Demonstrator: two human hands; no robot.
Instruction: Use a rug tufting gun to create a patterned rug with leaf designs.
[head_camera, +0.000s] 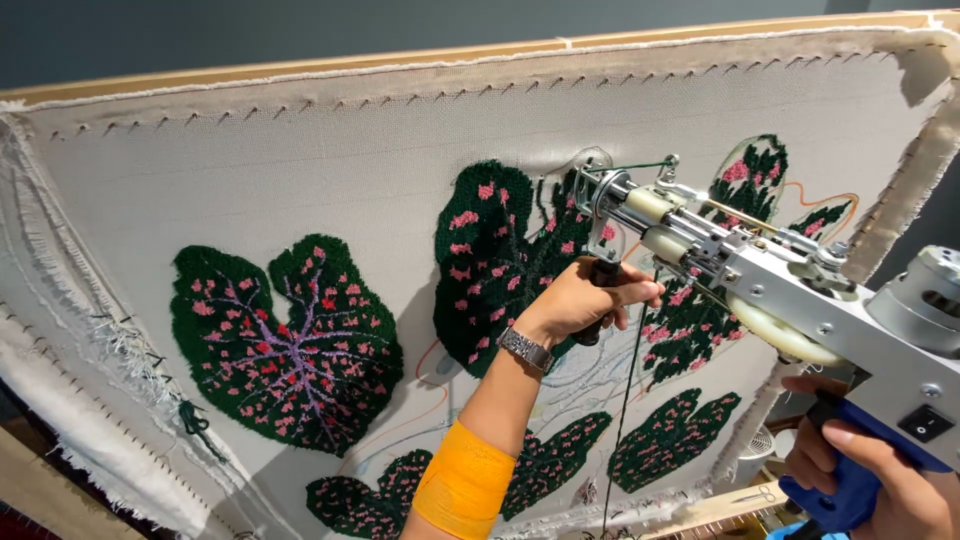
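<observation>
I see a pale woven cloth (300, 160) stretched taut over a light wooden frame (300, 67), pinned along its frayed edges. Dark green tufted leaf shapes speckled with pink (285, 345) cover the cloth's lower half, with thin coloured outlines between them.

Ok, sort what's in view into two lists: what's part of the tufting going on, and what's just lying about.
In use:
- tufting gun, tip against the cloth
- left hand on its front grip
- right hand on its blue handle
- stretched cloth on its wooden frame
- dark green yarn running up to the gun

Lying about:
- finished leaf at left
- small fan at lower right
</observation>
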